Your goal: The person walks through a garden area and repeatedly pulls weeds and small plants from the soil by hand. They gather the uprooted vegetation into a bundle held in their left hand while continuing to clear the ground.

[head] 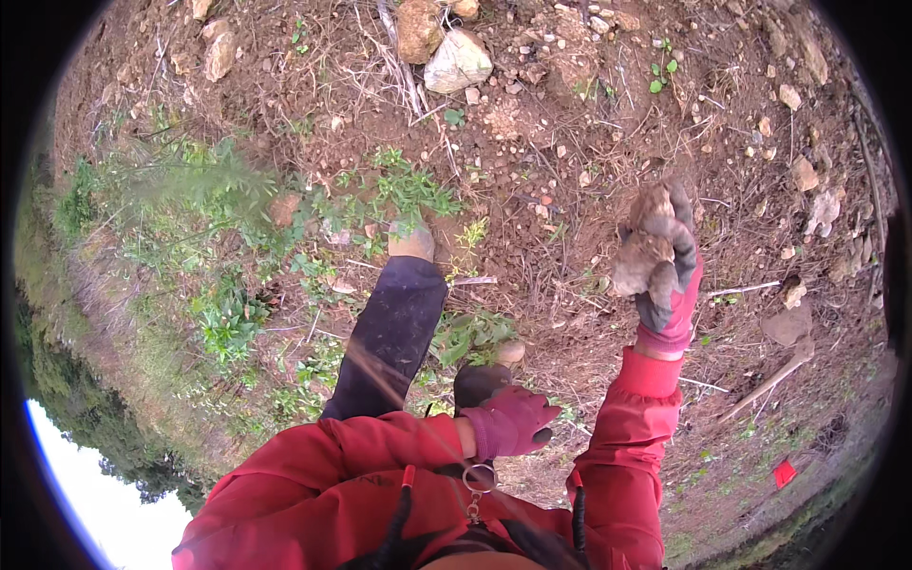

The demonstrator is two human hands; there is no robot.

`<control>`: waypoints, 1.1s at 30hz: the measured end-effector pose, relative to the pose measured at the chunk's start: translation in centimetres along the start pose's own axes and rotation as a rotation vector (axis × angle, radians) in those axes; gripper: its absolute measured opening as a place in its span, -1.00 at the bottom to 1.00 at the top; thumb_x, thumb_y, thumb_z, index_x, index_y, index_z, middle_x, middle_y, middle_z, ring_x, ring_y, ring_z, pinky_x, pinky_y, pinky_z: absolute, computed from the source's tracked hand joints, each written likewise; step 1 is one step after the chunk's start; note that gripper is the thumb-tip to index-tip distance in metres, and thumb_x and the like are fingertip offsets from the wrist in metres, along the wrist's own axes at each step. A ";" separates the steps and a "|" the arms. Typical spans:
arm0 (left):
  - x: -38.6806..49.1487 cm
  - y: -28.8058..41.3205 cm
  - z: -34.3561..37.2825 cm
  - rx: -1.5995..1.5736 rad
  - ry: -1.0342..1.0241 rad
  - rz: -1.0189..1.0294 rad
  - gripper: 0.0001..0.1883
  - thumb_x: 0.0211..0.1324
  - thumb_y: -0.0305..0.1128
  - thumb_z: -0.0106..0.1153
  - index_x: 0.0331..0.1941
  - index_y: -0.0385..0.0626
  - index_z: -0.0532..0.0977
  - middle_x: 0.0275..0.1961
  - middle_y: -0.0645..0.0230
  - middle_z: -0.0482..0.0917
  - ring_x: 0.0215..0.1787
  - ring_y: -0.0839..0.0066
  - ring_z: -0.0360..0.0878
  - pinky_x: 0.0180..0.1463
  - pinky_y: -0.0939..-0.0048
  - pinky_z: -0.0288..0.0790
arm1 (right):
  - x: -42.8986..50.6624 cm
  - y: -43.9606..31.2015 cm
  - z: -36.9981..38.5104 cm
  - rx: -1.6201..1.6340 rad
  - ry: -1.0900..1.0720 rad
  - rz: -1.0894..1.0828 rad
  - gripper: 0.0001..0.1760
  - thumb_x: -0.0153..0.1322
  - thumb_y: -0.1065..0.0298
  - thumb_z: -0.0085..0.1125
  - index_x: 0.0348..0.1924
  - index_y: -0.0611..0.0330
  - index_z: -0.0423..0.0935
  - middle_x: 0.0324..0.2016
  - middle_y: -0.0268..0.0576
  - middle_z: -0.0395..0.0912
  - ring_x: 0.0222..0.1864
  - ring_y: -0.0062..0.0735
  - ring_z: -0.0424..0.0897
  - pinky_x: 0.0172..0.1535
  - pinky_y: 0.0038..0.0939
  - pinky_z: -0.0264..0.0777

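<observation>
My right hand (675, 288), in a pink glove with a grey palm, is raised out to the right over the soil. Its fingers curl around a brown, earth-covered stone (636, 262); a second lump shows at the fingertips, and I cannot tell whether it is part of the same stone. Close to my body, by my knee, is my left hand (514, 425) in a matching glove. Its back faces up and the fingers are partly bent. The palm is hidden, so whether anything lies in it does not show.
The ground is sloping brown soil with roots and scattered stones. A large pale rock (459, 63) lies ahead. Green weeds (231, 320) grow at left, around my dark-trousered leg (388, 324). A hoe-like tool (773, 381) with a wooden handle and a red scrap (784, 474) lie at right.
</observation>
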State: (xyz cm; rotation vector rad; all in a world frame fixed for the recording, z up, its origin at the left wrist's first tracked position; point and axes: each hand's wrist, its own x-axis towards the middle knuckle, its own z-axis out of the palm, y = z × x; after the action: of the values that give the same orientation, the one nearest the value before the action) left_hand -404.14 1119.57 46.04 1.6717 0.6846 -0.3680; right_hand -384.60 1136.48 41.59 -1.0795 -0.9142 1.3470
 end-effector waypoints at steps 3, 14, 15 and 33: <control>0.3 0.4 -1.3 -0.074 0.066 0.035 -0.49 0.09 -0.06 0.08 0.09 -0.06 0.39 -0.09 0.21 0.49 -0.06 0.20 0.51 0.06 0.17 0.35 | 9.4 -1.9 6.1 -0.502 -0.166 -0.253 -0.45 0.08 0.14 0.47 -0.08 0.00 0.55 0.24 -0.10 0.23 0.21 -0.11 0.31 0.16 -0.18 0.33; 0.6 0.7 -7.5 -0.102 0.192 0.098 -0.58 0.05 -0.07 0.11 -0.12 -0.14 0.47 -0.23 0.17 0.57 -0.15 0.18 0.57 -0.04 0.14 0.43 | 17.5 2.3 13.8 -1.350 -0.085 -0.477 -0.49 0.24 0.25 0.29 0.07 -0.10 0.45 0.17 -0.14 0.34 0.16 -0.09 0.39 0.09 -0.17 0.37; 0.6 0.7 -8.2 -0.165 0.314 0.152 -0.59 0.05 -0.09 0.09 -0.12 -0.14 0.47 -0.25 0.16 0.58 -0.16 0.16 0.58 -0.06 0.13 0.44 | 16.8 1.4 12.7 -1.307 -0.078 -0.480 -0.50 0.24 0.28 0.28 0.06 -0.07 0.45 0.14 -0.13 0.37 0.12 -0.08 0.42 0.07 -0.17 0.39; 7.7 -0.3 -9.4 -0.122 0.262 0.037 -0.46 0.04 -0.05 0.14 0.11 -0.01 0.42 0.04 0.14 0.51 0.07 0.11 0.47 0.16 0.14 0.30 | -10.6 -6.2 -25.6 -1.472 0.954 0.889 -0.25 0.11 0.15 0.40 0.15 0.14 0.42 -0.07 -0.04 0.57 -0.04 -0.24 0.58 0.02 -0.36 0.43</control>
State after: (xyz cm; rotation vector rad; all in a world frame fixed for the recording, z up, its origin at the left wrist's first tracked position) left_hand -399.60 1130.53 43.33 1.6285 0.8515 -0.0783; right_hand -358.83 1124.56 41.30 -3.1434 -0.5544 0.3244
